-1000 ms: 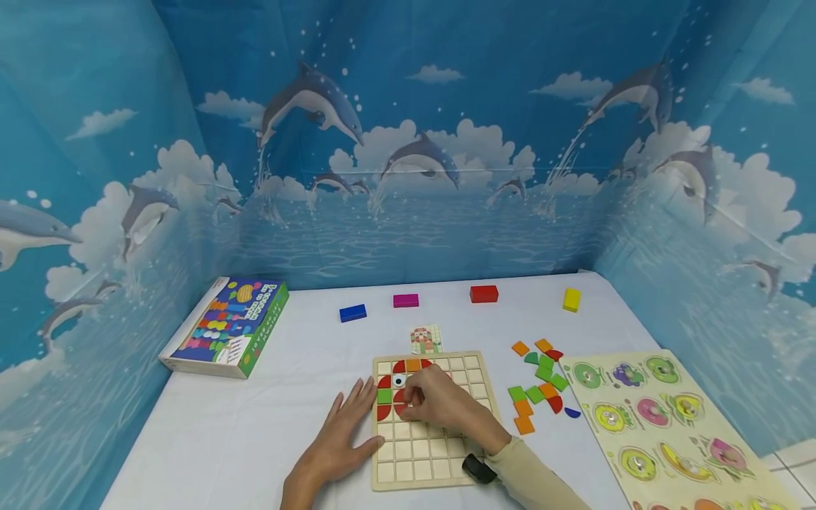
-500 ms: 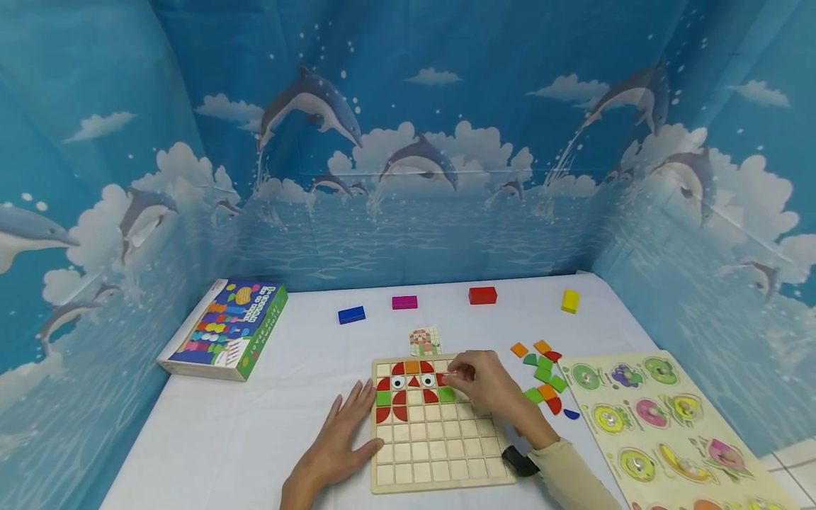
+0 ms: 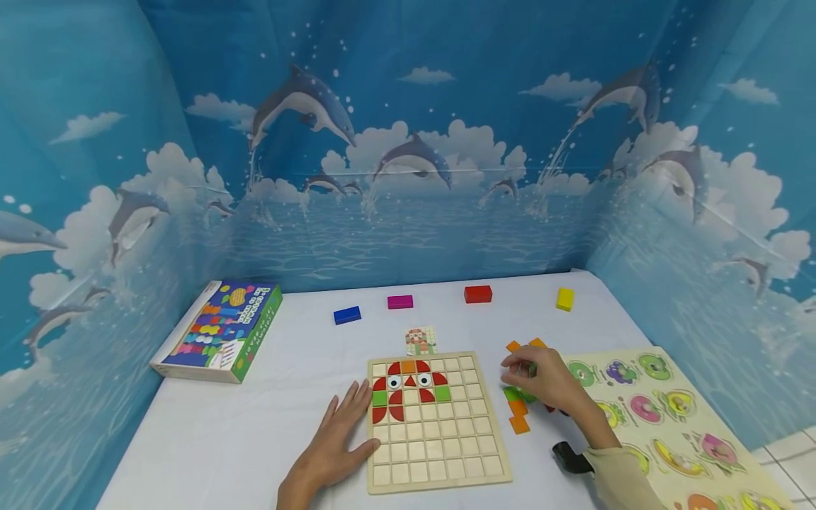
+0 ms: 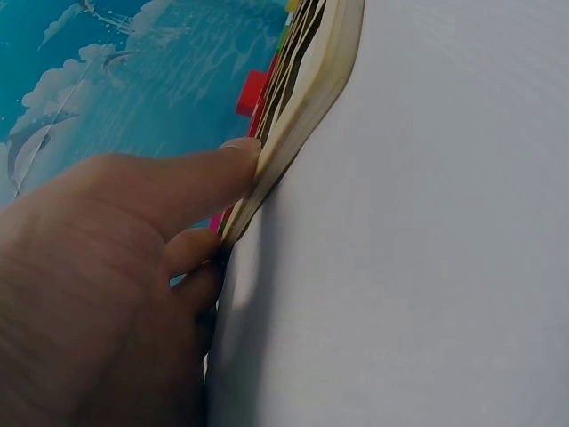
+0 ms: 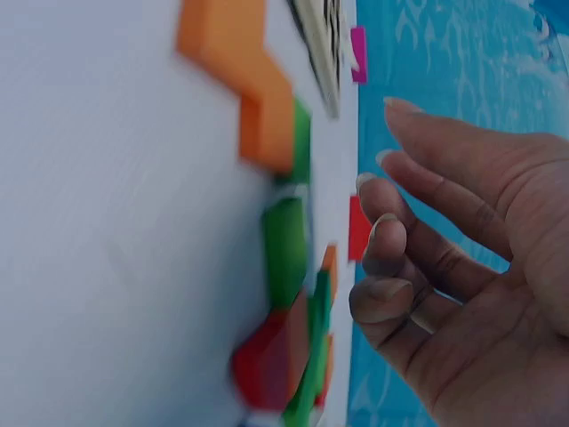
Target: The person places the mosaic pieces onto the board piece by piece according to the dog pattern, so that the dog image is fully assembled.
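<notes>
My left hand [image 3: 334, 443] rests with straight fingers along the left edge of a wooden grid board [image 3: 433, 450]; in the left wrist view the thumb [image 4: 200, 182] touches that edge. Red, green and orange pieces with two round eye pieces [image 3: 394, 382] fill part of the board's upper left, forming a face-like pattern. To the right of the board, my right hand [image 3: 545, 379] hovers over loose coloured pieces, partly hiding them. Its fingers [image 5: 436, 240] are loosely bent and hold nothing. Orange squares [image 3: 519, 424] and a green square [image 3: 512, 394] show beside it.
A small pattern card [image 3: 421, 340] lies behind the board. Blue [image 3: 347, 315], magenta [image 3: 400, 302], red [image 3: 478, 294] and yellow [image 3: 564, 299] blocks line the back. A toy box [image 3: 219, 329] lies at left, a fruit puzzle sheet [image 3: 637, 388] at right.
My right hand has moved right, from over the patterned part of the board to the loose pieces, uncovering the pattern. The left hand stays at the board's edge.
</notes>
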A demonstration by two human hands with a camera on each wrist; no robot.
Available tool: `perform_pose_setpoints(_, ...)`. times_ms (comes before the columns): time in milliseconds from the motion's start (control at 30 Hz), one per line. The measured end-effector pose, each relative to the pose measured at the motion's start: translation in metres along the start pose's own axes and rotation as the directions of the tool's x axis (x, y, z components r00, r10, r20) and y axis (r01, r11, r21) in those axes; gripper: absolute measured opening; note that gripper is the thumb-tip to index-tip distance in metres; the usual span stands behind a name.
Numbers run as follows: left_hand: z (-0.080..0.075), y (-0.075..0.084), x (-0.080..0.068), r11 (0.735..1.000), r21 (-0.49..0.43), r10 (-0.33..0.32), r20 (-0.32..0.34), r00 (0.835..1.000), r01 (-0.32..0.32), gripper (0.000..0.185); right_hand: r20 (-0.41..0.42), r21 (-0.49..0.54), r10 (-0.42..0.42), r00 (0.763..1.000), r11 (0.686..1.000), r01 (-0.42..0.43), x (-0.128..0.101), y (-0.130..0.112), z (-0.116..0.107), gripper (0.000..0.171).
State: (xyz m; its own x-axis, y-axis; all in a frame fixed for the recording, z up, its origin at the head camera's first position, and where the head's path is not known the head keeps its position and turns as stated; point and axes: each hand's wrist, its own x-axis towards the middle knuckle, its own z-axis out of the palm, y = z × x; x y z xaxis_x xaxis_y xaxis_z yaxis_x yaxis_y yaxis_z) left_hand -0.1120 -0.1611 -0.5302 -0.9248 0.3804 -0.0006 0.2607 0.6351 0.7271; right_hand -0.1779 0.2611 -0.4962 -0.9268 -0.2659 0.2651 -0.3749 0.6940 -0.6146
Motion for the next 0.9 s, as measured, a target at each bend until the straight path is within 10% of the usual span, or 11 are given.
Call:
perform_pose_setpoints(333, -0.003, 0.001, 0.000, 1.000, 0.013, -0.018, 0.005, 1.000, 0.018, 0.088, 0.015, -0.015, 0.129, 0.992, 0.992, -0.128, -0.014, 0.023, -0.016, 0.025)
perform_pose_setpoints(900, 0.000, -0.001, 0.000, 1.000, 0.002, -0.006, -0.002, 1.000, 0.006, 0.088, 0.137, 0.029, 0.069, 0.988, 0.997, -0.074, -0.018, 0.039, -0.036, 0.025)
